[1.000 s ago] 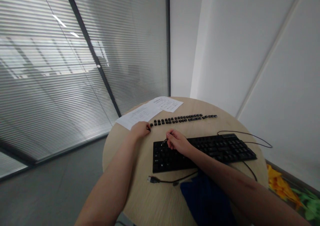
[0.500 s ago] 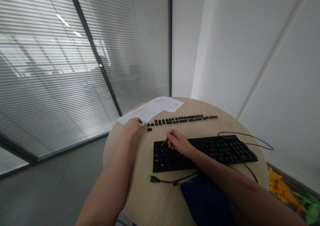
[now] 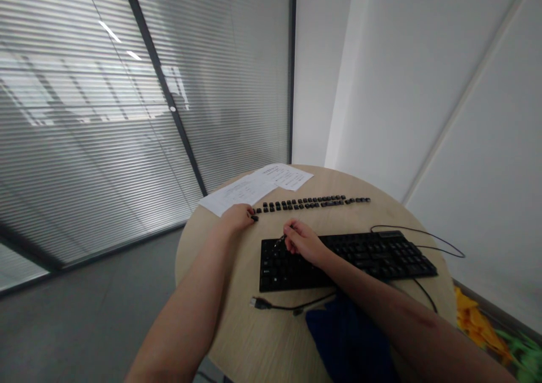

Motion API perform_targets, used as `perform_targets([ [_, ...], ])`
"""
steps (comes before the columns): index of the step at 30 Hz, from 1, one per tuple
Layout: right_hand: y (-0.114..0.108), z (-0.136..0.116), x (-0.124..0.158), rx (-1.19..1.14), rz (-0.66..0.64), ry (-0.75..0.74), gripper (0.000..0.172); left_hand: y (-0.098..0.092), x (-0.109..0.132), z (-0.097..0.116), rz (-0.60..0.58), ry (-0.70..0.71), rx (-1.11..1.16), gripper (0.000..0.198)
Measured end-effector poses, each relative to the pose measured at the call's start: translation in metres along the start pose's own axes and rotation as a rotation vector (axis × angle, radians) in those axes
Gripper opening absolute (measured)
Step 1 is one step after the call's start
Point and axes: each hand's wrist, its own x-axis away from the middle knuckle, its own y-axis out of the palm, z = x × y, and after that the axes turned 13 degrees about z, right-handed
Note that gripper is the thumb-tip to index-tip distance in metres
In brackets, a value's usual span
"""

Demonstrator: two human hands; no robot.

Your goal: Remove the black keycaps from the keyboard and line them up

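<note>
A black keyboard (image 3: 292,278) lies on the round wooden table, with some switches along its upper left without caps as far as I can make out. My right hand (image 3: 304,242) is closed around a thin dark tool with a shiny tip (image 3: 279,240), which points down at the keyboard's left part; its exact kind is too small to tell. At the left end of the loose keycaps, my left hand (image 3: 239,217) has its fingertips closed at a single black keycap (image 3: 254,218). Beyond both hands, several black keycaps (image 3: 296,205) stand in two rows.
Printed paper sheets (image 3: 241,194) lie at the table's far left edge. A USB plug (image 3: 260,303) and its cable rest before the keyboard, near dark blue cloth (image 3: 347,338). More cable (image 3: 440,238) loops past the right edge. Blinds and a white wall stand behind.
My left hand has moved right, from the paper's edge onto the single keycap. My right hand with the thin tool stays in nearly the same place over the keyboard.
</note>
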Motion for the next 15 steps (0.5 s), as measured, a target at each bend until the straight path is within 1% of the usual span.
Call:
perform_targets([
  [8,0.001,-0.001,0.000,-0.004,0.012,0.014,0.034,0.012,-0.005,-0.002,0.003,0.038,-0.002,0.030],
  [15,0.000,0.000,0.000,-0.004,0.000,0.004,0.033,0.014,-0.006,-0.004,0.019,0.024,-0.007,0.029],
])
